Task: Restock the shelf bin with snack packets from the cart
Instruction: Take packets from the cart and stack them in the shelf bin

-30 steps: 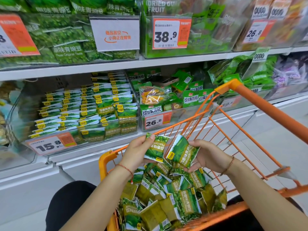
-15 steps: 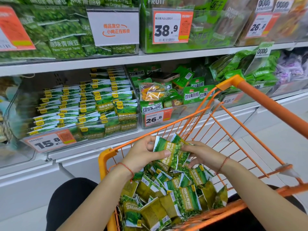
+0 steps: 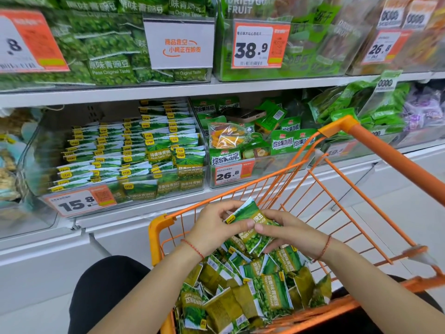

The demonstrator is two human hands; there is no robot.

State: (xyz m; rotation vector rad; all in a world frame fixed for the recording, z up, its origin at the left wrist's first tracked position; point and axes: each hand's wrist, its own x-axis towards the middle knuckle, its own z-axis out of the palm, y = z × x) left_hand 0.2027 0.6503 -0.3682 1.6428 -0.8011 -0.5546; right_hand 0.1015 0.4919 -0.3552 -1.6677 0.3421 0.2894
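Fingers of both hands pinch one small stack of green foil garlic-pea packets [image 3: 250, 227]: left hand [image 3: 214, 227] on its left edge, right hand [image 3: 291, 231] on its right. A second ago each hand held a separate packet, fanned apart; now they are squared together over the orange wire cart [image 3: 361, 213]. Loose packets [image 3: 252, 292] heap below. Clear plastic shelf bin [image 3: 125, 153], tagged 15.8, sits up and left, partly filled in rows. Likely next: carry the stack there.

1. left hand [image 3: 214, 227]: bare forearm, thin red string bracelet [image 3: 192, 248] at wrist.
2. right hand [image 3: 292, 235]: bare forearm, thin red-brown cord bracelet [image 3: 323, 248] at wrist.
3. black trousers [image 3: 106, 292].
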